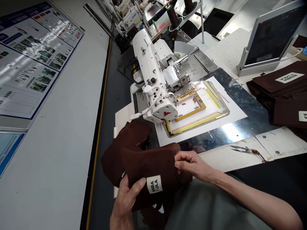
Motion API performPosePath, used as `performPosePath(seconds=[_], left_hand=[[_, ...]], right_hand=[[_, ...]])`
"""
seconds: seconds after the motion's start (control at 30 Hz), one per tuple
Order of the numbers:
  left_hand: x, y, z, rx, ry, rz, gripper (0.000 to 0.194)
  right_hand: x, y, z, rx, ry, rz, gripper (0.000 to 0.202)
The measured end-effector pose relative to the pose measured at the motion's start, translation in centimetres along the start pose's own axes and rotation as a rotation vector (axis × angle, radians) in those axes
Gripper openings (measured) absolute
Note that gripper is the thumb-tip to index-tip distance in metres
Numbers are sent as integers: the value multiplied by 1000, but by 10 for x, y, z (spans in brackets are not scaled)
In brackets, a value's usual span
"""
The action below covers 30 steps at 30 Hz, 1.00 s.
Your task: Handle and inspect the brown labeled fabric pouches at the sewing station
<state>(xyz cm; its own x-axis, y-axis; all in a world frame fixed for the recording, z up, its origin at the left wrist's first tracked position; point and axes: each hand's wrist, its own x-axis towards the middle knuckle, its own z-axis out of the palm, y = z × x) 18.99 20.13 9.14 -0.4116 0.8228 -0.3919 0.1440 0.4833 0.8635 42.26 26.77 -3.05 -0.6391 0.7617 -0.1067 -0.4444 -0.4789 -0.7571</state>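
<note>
Between my hands is a dark brown fabric piece bearing a white label that reads "BIMBA Y LOLA". My left hand grips its lower left edge, with the thumb lying just beside the label. At the right edge, my right hand pinches the cloth between thumb and fingers. More brown fabric is bunched behind the held piece, and some hangs below it by my lap. A white sewing machine stands just beyond the cloth.
Under the machine head lies a yellow-edged template frame on white paper. Thread snips rest at the table's front edge. Labelled brown pieces are stacked at right, near a tablet screen. Thread cones stand behind; a wall is at left.
</note>
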Motion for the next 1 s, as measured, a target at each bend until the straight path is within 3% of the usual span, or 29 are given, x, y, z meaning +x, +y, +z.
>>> performPosePath(seconds=[0.33, 0.53, 0.67, 0.77, 0.87, 1.0], left_hand=[[4, 1, -12, 180, -62, 80, 36], [2, 7, -11, 220, -86, 66, 44], [-4, 11, -9, 226, -149, 82, 42], [0, 11, -18, 330, -254, 104, 39], [7, 14, -31, 440, -333, 106, 40], [9, 22, -39, 506, -309, 121, 40]], right_hand=[[5, 4, -5, 8, 3, 23, 24], [10, 11, -12, 31, 6, 41, 32], [20, 18, -24, 87, -36, 96, 51], [26, 19, -28, 150, -107, 151, 64], [30, 12, -27, 190, -135, 182, 59], [38, -6, -23, 207, -79, 169, 46]])
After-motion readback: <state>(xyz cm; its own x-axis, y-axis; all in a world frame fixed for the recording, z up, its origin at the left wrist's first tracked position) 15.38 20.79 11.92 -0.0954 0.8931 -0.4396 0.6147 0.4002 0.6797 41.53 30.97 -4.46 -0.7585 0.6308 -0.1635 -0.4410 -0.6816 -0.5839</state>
